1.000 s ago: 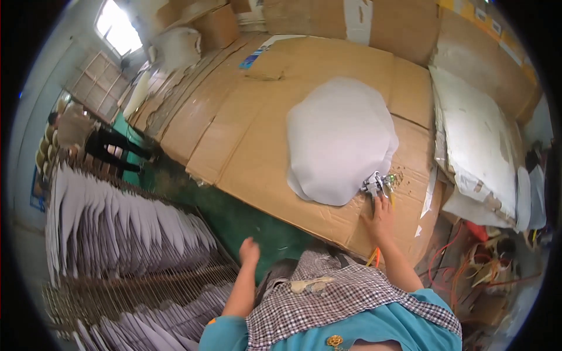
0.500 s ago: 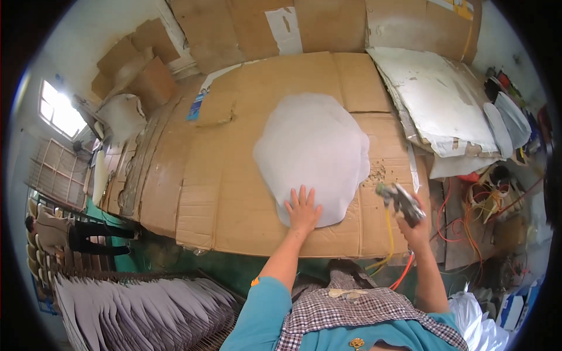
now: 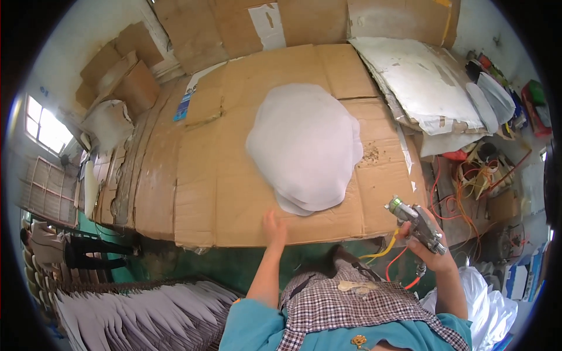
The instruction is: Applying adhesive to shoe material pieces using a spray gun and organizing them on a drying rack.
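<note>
A pile of light grey, rounded, wavy-edged sheets (image 3: 304, 143) lies on the cardboard-covered table (image 3: 199, 175). Its lower sheets stick out slightly at the near and right edges. Just short of the pile's near edge, my left hand (image 3: 275, 228) hovers over or touches the cardboard, with fingers stretched out and nothing in them; contact is unclear. My right hand (image 3: 433, 248) grips a metal spray gun (image 3: 418, 225) beyond the table's near right corner. The gun points up and left, away from the pile, with a yellow hose (image 3: 383, 247) and an orange-red hose (image 3: 398, 263) hanging near it.
A stack of white-topped boards (image 3: 415, 82) stands at the far right, with tangled hoses (image 3: 468, 181) below. Many grey sheets (image 3: 146, 316) hang on a rack at lower left. Another person (image 3: 76, 248) stands far left. A silvery plastic bag (image 3: 480, 298) sits at lower right.
My left hand has come off the pile and drawn back toward the table's near edge. My right hand has moved the spray gun nearer to me and to the right. The view has shifted slightly.
</note>
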Tool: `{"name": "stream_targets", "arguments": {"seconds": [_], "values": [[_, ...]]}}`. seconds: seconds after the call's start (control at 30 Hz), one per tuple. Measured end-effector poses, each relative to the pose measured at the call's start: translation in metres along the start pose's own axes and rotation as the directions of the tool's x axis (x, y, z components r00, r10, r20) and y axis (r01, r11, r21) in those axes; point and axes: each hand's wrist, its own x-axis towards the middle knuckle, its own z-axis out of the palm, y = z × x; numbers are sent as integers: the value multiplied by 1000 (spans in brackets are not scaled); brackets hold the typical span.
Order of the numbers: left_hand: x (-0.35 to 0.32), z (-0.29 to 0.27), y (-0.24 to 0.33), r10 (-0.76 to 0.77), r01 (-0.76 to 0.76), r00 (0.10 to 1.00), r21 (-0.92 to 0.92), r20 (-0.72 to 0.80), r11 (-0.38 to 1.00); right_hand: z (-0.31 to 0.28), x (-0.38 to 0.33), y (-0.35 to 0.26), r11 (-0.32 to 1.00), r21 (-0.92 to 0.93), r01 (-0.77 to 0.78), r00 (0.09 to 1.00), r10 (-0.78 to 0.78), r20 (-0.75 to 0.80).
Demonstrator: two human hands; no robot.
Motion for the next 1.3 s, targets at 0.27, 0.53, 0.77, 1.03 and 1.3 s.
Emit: {"name": "stream_targets", "arguments": {"seconds": [0.27, 0.53, 0.77, 1.03, 1.3], "values": [[-125, -77, -139, -617, 584, 785, -409, 61, 702, 8, 15, -10, 942, -322, -95, 995, 100, -2], [-196, -66, -193, -931, 987, 85, -161, 355, 29, 0, 14, -25, 958, -286, 7, 979, -65, -193], [-140, -48, -155, -851, 932, 352, -226, 389, 282, -7, -29, -30, 945, -309, -109, 994, 99, -46], [-113, -26, -123, -761, 877, 479, -255, 438, 406, 0, -17, -29, 966, -259, 4, 988, -44, -149], [-148, -24, -157, -832, 942, 324, -75, 450, 326, 1, -31, -37, 962, -271, -34, 980, -21, -197]]}}
